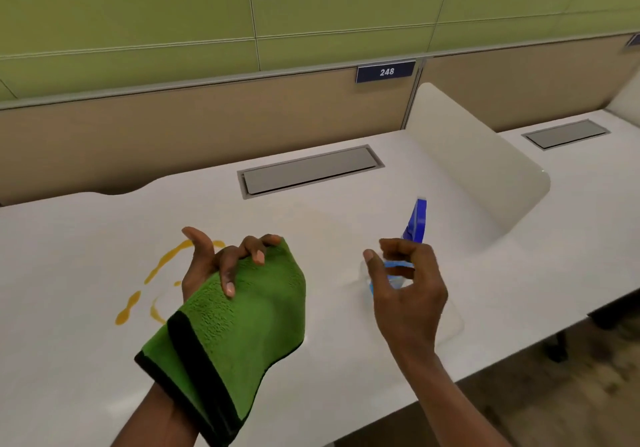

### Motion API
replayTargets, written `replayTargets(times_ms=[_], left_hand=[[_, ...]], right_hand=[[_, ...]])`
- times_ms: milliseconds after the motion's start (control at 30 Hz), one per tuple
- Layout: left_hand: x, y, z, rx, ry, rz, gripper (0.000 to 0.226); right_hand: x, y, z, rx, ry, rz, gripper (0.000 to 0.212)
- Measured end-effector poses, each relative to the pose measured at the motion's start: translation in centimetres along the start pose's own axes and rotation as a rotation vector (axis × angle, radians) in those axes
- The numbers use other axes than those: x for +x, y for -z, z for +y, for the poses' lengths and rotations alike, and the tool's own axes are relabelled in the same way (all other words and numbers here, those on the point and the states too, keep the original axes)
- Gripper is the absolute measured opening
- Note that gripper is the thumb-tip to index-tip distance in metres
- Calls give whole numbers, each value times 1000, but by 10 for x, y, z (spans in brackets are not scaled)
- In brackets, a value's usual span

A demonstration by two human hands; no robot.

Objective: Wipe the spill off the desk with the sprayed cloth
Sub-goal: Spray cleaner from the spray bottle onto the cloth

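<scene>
An orange-yellow spill (pixel 162 266) lies in streaks and blobs on the white desk (pixel 69 308), left of centre. My left hand (pixel 221 263) hovers palm-up just right of the spill, with a green cloth (pixel 242 315) with a black edge draped over the palm and wrist and pinched under the fingers. My right hand (pixel 405 287) hangs over a clear spray bottle (pixel 417 219) with a blue nozzle that stands on the desk. Its thumb and fingers are loosely curled and apart around the bottle's neck. The hand hides most of the bottle's body.
A grey cable hatch (pixel 308 173) is set into the desk behind the spill. A white rounded divider (pixel 478 169) stands at the right, with a neighbouring desk beyond it. A beige back panel carries a blue sign reading 248 (pixel 386 72). The desk's front edge runs at lower right.
</scene>
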State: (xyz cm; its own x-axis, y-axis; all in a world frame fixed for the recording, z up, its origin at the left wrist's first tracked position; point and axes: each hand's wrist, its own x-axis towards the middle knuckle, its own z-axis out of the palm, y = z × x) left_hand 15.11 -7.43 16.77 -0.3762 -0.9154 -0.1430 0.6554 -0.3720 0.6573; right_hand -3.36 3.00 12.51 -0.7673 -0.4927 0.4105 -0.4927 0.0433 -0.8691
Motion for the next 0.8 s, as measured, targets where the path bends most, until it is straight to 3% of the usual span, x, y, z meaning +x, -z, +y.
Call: replayTargets(times_ms=[33, 100, 233, 333, 400, 600, 800], left_hand=[[-1, -1, -4, -173, -45, 2, 72], [-1, 4, -7, -299, -96, 20, 51], [7, 21, -9, -315, 37, -111, 76], [4, 18, -10, -239, 55, -424, 85], [-1, 18, -12, -309, 51, -575, 87], [9, 35, -12, -344, 1, -701, 86], [11, 43, -4, -293, 37, -502, 85]], right_hand=[[5, 6, 7, -26, 36, 50, 38], [20, 13, 23, -88, 54, 115, 56], [48, 12, 61, -155, -27, 50, 83], [62, 3, 85, -138, -104, -76, 91], [70, -3, 94, -85, -142, -136, 88], [76, -18, 112, 24, -124, -177, 63], [77, -21, 97, 148, -98, -181, 39]])
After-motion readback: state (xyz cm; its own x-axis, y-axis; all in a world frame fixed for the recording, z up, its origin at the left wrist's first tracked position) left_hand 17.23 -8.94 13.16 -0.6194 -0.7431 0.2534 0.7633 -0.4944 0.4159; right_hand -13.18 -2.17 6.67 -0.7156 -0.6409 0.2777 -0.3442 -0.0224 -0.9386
